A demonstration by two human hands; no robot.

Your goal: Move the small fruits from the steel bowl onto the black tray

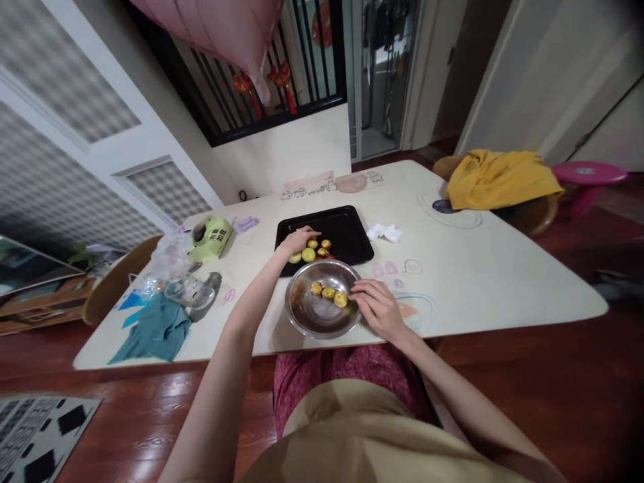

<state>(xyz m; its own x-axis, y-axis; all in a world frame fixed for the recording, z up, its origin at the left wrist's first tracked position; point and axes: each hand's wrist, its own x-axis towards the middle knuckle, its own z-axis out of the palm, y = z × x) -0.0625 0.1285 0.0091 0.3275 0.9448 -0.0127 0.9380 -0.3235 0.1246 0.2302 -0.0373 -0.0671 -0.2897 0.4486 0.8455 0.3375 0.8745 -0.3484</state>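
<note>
A steel mixing bowl stands near the table's front edge, with three small round yellow fruits in a row inside it. Behind it is a black baking tray, where several more yellow-green fruits with brownish patches are clustered at the near side. My left hand reaches over the tray's left part, fingers stretched out beside the fruits; whether it touches one I cannot tell. At the bowl's right rim, my right hand has its fingers extended over the edge, close to the rightmost fruit.
A crumpled white tissue lies right of the tray. On the table's left are a yellow-green cap, a clear plastic container and a teal cloth. Yellow fabric drapes a chair at right. A pink balloon hangs overhead.
</note>
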